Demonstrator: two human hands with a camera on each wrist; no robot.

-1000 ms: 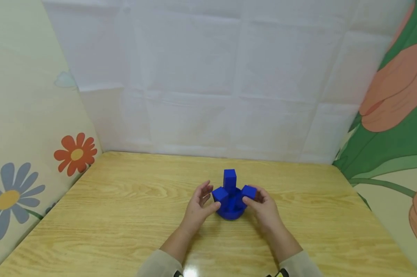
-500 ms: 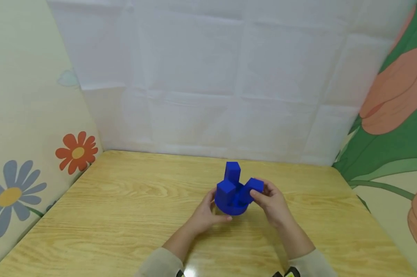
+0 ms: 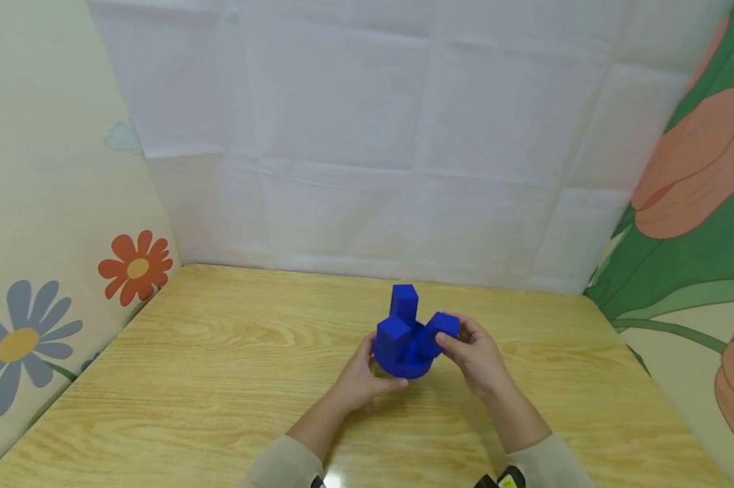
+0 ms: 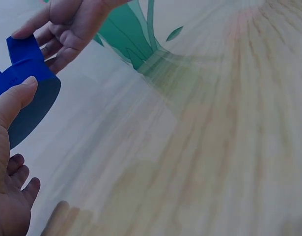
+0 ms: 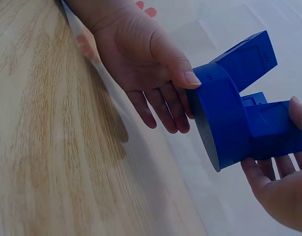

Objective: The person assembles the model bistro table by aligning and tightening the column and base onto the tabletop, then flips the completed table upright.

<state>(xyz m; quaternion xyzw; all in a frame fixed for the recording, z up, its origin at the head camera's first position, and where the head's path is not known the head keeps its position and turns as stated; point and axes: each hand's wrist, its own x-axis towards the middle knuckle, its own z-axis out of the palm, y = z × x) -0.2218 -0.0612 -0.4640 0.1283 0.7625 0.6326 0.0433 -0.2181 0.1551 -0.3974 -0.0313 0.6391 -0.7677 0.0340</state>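
Observation:
A blue piece has a round base and three square prongs that splay up and outward. It is held above the wooden table, its flat grey underside visible in the left wrist view. My left hand grips the base from the left, with the thumb at its front and a finger round its far side. In the right wrist view, the other left fingers hang beneath the base. My right hand pinches the right-hand prong between thumb and fingers.
The wood-grain table lies below both hands. Behind it hangs a creased white sheet. Flower-patterned panels stand at the left and right. Light sleeves with dark wrist devices show at the bottom edge.
My left hand has gone from beside the left prong to a grip round the base. The blue piece has risen off the table, then shifted slightly left. My right hand stays at the right prong.

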